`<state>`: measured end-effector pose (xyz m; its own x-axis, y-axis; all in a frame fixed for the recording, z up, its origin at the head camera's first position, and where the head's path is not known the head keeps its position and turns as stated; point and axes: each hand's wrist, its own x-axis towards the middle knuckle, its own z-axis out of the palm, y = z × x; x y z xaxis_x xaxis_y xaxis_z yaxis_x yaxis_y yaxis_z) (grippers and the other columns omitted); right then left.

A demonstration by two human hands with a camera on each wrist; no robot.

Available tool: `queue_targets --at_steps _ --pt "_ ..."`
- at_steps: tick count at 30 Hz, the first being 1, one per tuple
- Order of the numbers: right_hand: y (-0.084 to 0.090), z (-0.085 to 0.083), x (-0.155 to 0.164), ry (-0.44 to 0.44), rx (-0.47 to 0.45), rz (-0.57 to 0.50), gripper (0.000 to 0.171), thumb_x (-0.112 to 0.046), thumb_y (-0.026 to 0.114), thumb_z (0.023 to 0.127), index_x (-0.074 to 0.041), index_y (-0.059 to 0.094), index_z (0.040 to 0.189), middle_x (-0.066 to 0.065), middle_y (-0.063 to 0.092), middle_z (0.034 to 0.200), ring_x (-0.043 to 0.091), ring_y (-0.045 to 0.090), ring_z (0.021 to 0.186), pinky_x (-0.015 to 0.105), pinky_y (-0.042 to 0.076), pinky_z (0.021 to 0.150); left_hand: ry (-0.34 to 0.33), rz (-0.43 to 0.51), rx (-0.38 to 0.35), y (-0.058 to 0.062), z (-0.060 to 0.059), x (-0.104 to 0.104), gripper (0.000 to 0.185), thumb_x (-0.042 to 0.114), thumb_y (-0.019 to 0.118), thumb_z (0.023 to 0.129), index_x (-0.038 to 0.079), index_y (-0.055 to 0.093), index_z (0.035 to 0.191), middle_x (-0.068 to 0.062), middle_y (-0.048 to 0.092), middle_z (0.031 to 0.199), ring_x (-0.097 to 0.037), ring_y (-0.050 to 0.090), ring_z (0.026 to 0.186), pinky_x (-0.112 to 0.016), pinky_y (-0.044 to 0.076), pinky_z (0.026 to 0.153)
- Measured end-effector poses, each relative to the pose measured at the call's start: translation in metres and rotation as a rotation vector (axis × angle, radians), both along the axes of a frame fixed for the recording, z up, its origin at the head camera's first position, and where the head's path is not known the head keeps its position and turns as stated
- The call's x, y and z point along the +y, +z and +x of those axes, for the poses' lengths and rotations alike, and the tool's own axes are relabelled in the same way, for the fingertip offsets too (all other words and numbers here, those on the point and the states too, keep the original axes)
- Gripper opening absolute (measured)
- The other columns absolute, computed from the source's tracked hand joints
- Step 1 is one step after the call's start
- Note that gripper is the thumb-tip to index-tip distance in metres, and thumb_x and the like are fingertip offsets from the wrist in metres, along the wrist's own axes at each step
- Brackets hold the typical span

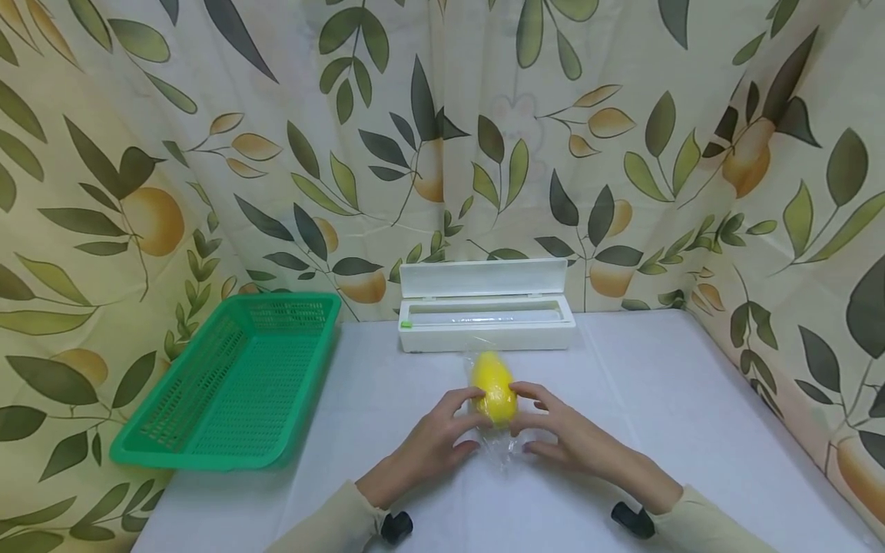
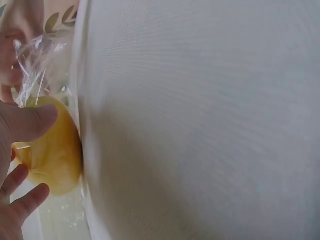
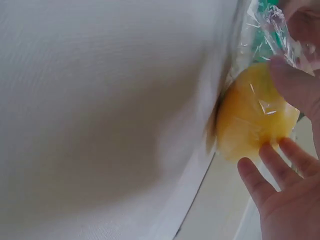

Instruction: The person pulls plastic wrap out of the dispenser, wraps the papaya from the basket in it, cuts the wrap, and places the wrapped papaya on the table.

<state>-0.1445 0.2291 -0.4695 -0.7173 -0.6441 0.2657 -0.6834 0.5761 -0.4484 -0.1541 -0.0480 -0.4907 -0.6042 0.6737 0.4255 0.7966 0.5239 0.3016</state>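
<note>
Both hands are on the yellow fruit [image 1: 493,386], which lies on the white table [image 1: 657,399] just in front of the person, near the middle. The fruit sits in clear plastic wrap [image 1: 499,449], and the loose film trails off toward six o'clock between the hands. The left hand [image 1: 435,439] comes in from eight o'clock, thumb and fingertips curled against the fruit's left side, grasping it through the film. In the left wrist view the thumb [image 2: 30,120] presses the fruit [image 2: 52,155] and crinkled wrap [image 2: 35,60] shows above it. The right hand [image 1: 574,438] closes in from four o'clock, its thumb and forefinger pinching the fruit's right side. The right wrist view shows the thumb lying over the fruit [image 3: 252,117] while the other fingers [image 3: 260,185] stretch out straighter beneath it, with film [image 3: 265,35] bunched above. At twelve o'clock from the fruit, just beyond it, stands a white wrap dispenser [image 1: 486,326] with its lid up. A green perforated basket [image 1: 235,384] rests at nine o'clock, well apart, at the table's left edge. A leaf-and-fruit printed curtain [image 1: 207,153] hangs all around.
</note>
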Motion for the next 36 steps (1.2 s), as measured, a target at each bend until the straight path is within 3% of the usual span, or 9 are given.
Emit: queue_targets --at_steps 4,11,15,18,22,26,30,36 --pt "0.000 -0.002 -0.004 -0.025 0.025 -0.090 0.028 -0.010 0.083 0.085 -0.030 0.073 0.102 0.015 0.052 0.147 0.039 0.056 0.129 0.054 0.053 0.096 -0.011 0.002 0.038 0.000 -0.001 0.001 0.043 0.026 0.092 0.078 0.022 0.073 0.117 -0.007 0.049 0.148 -0.023 0.046 0.139 -0.033 0.043 0.112" --pt "0.003 -0.003 -0.013 -0.110 0.033 -0.163 0.021 -0.014 0.081 0.089 -0.030 0.070 0.096 0.010 0.061 0.137 0.030 0.064 0.120 0.054 0.053 0.097 0.034 0.023 0.155 -0.004 -0.006 0.011 0.053 0.050 0.093 0.070 0.024 0.073 0.111 -0.008 0.052 0.141 -0.024 0.050 0.131 -0.039 0.048 0.105" --pt "0.006 -0.004 -0.018 -0.151 0.027 -0.184 0.020 -0.015 0.081 0.089 -0.030 0.069 0.094 0.008 0.064 0.133 0.029 0.064 0.120 0.053 0.053 0.098 0.096 0.013 0.230 -0.005 -0.007 0.019 0.040 0.047 0.089 0.076 0.026 0.073 0.105 -0.006 0.056 0.136 -0.023 0.054 0.126 -0.037 0.051 0.099" --pt "0.008 -0.004 -0.020 -0.165 0.032 -0.194 0.021 -0.014 0.081 0.089 -0.029 0.068 0.093 0.008 0.065 0.130 0.030 0.064 0.120 0.053 0.053 0.098 0.121 0.022 0.241 -0.002 -0.008 0.022 0.026 0.039 0.086 0.082 0.026 0.074 0.102 -0.003 0.060 0.131 -0.021 0.056 0.122 -0.035 0.051 0.097" --pt "0.008 -0.006 -0.019 -0.184 0.028 -0.201 0.015 -0.015 0.080 0.090 -0.025 0.070 0.091 0.007 0.067 0.127 0.030 0.065 0.118 0.050 0.056 0.093 0.098 0.077 0.144 0.003 -0.009 0.022 0.013 0.030 0.082 0.088 0.023 0.076 0.096 0.000 0.063 0.125 -0.018 0.058 0.118 -0.032 0.051 0.099" --pt "0.004 -0.009 -0.017 -0.193 0.038 -0.230 0.010 -0.015 0.080 0.091 -0.021 0.072 0.092 0.007 0.068 0.125 0.028 0.067 0.112 0.046 0.060 0.084 0.066 0.199 0.016 0.009 -0.012 0.021 0.005 0.020 0.079 0.090 0.016 0.076 0.092 0.001 0.068 0.118 -0.015 0.060 0.111 -0.026 0.051 0.098" --pt "0.001 -0.010 -0.017 -0.181 0.069 -0.268 0.019 -0.009 0.082 0.087 -0.023 0.072 0.095 0.008 0.069 0.124 0.027 0.068 0.108 0.044 0.061 0.078 0.047 0.317 -0.085 0.012 -0.016 0.021 0.003 0.010 0.077 0.088 0.012 0.075 0.087 -0.001 0.071 0.111 -0.016 0.061 0.106 -0.027 0.052 0.093" --pt "-0.001 -0.014 -0.016 -0.182 0.072 -0.283 0.018 -0.009 0.081 0.087 -0.020 0.072 0.098 0.008 0.069 0.125 0.029 0.067 0.110 0.041 0.060 0.080 0.043 0.371 -0.166 0.013 -0.021 0.020 0.007 0.005 0.076 0.086 0.011 0.073 0.084 -0.001 0.073 0.109 -0.014 0.063 0.101 -0.028 0.055 0.086"
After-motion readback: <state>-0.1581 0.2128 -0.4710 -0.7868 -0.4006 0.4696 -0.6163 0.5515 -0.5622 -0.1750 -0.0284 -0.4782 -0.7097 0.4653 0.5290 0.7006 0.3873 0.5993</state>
